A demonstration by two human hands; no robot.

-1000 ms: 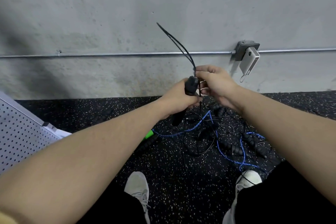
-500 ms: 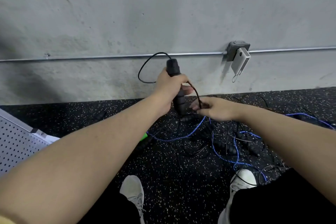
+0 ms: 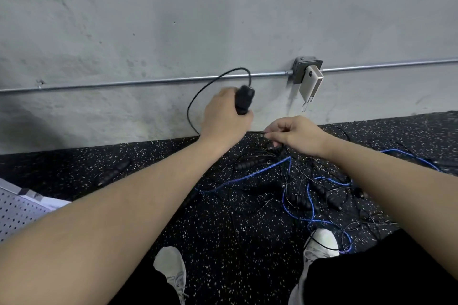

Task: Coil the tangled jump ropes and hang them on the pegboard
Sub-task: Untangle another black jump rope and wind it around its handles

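My left hand (image 3: 223, 116) grips a black jump rope handle (image 3: 244, 99) held upright in front of the wall. Its thin black cord (image 3: 198, 96) loops out of the handle's top, curves left and drops behind my wrist. My right hand (image 3: 295, 135) sits just right of the left and pinches the same black cord between its fingertips. Below both hands a tangle of black and blue jump ropes (image 3: 292, 186) with black handles lies on the floor. A white pegboard (image 3: 17, 208) lies at the left edge.
The floor (image 3: 223, 230) is black speckled rubber. A metal conduit (image 3: 148, 81) runs along the grey wall to a junction box with a beige device (image 3: 311, 83) hanging on it. My two white shoes (image 3: 171, 267) stand at the bottom.
My left hand has turned the handle upright and carried it up and away, so the cord now loops from its top. My right hand dropped lower and keeps pinching the cord.
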